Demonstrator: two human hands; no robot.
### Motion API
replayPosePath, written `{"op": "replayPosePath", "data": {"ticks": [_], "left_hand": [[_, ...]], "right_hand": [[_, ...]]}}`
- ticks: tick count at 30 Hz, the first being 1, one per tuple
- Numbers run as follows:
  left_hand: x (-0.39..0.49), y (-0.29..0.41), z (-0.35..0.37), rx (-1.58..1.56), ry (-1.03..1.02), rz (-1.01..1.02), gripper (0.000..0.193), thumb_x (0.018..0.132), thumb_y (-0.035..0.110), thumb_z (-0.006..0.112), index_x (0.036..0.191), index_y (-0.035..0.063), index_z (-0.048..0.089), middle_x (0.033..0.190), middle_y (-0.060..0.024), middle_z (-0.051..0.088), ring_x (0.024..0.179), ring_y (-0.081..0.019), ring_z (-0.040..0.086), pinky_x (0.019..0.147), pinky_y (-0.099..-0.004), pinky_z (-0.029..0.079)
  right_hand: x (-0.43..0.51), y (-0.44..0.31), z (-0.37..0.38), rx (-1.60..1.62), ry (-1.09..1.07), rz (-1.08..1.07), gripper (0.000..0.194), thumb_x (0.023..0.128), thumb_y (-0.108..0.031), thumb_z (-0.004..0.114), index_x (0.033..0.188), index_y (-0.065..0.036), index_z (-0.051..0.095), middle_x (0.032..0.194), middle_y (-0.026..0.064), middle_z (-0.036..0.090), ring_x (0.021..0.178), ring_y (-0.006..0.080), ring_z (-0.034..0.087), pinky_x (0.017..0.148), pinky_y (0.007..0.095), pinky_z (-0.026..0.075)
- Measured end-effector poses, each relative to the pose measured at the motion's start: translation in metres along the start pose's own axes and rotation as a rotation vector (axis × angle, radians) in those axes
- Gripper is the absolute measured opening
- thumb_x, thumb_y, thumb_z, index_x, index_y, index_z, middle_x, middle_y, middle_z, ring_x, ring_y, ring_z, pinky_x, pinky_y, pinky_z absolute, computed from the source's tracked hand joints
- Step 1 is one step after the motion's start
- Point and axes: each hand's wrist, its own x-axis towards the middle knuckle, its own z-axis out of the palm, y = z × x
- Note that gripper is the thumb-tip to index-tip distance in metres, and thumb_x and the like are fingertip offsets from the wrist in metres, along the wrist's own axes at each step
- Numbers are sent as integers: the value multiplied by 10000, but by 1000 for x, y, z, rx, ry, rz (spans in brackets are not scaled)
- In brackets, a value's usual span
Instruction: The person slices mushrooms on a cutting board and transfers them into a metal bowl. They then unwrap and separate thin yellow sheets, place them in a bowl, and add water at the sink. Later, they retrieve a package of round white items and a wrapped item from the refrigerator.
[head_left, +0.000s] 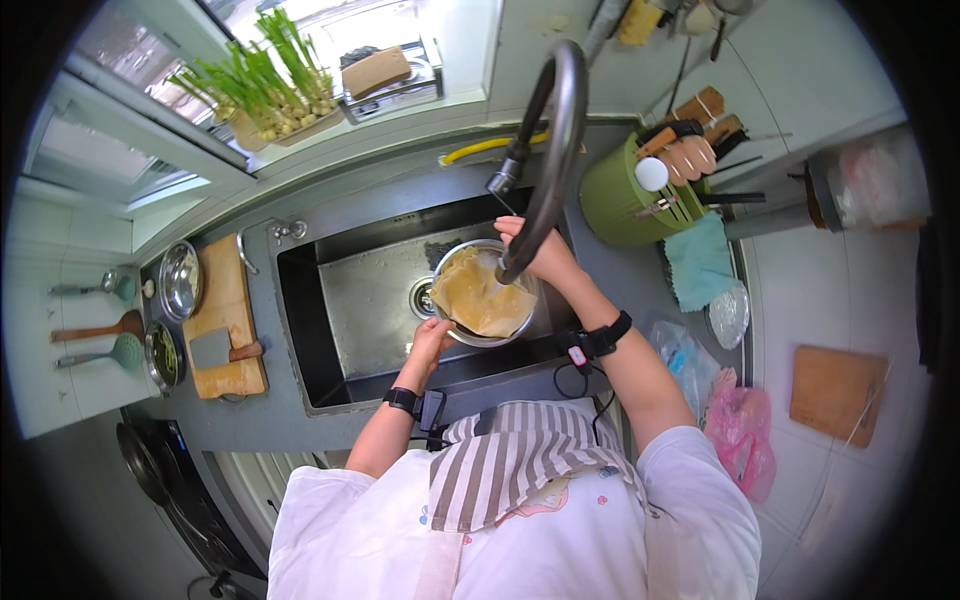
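My left hand (432, 339) grips the lower left rim of a round metal bowl (486, 343), which is over the right part of a sink (367, 300). In the bowl lie pale yellow, thin sheets (480, 296) of food; their kind is not clear. My right hand (544, 255) is raised by the upper right side of the bowl, near the dark faucet (559, 150). The faucet's spout hides part of that hand, and whether it touches the bowl or the faucet cannot be told.
Left of the sink, a cleaver (217, 349) lies on a wooden cutting board (225, 300), beside a steel bowl (180, 281). A green utensil container (630, 195) stands right of the faucet. Sprouting garlic (277, 97) stands by the window. A pink plastic bag (742, 435) is at the right.
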Motion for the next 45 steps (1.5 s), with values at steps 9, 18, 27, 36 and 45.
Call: {"op": "replayPosePath", "data": {"ticks": [9, 18, 27, 36, 45], "left_hand": [[-17, 16, -8, -62, 42, 37, 103, 837, 53, 585, 936, 25, 594, 888, -59, 657, 792, -167, 655, 748, -315, 551], [1, 89, -33, -208, 143, 334, 77, 844, 44, 597, 916, 24, 613, 852, -52, 656, 733, -142, 647, 678, -280, 563], [72, 141, -49, -360, 148, 483, 104, 879, 67, 580, 969, 15, 577, 944, -92, 641, 861, -209, 642, 810, -371, 553], [84, 137, -44, -454, 119, 482, 304, 929, 246, 567, 1073, -20, 538, 1044, -121, 595, 964, -243, 611, 882, -374, 529], [53, 108, -45, -361, 406, 325, 513, 837, 351, 683, 1143, -12, 490, 1100, -135, 522, 1001, -299, 564, 809, -401, 555]], "right_hand": [[5, 23, -27, 246, 79, 200, 254, 874, -106, 568, 1106, -27, 635, 1151, 116, 634, 1073, 231, 601, 924, 338, 459], [-29, 21, -61, 65, -130, 114, 247, 845, -134, 588, 1067, -42, 644, 1092, 122, 650, 944, 248, 640, 814, 310, 492], [-105, 30, -72, 96, -114, 253, 275, 849, -164, 606, 1100, -56, 640, 1111, 113, 649, 788, 197, 633, 723, 290, 495], [-154, 13, -81, 394, 164, 526, 210, 851, -134, 632, 1026, -22, 667, 809, 80, 683, 642, 100, 595, 613, 260, 487], [-191, -32, -70, 177, 528, 484, 365, 761, -220, 767, 626, -41, 479, 546, -25, 468, 526, 48, 382, 468, 234, 327]]}}
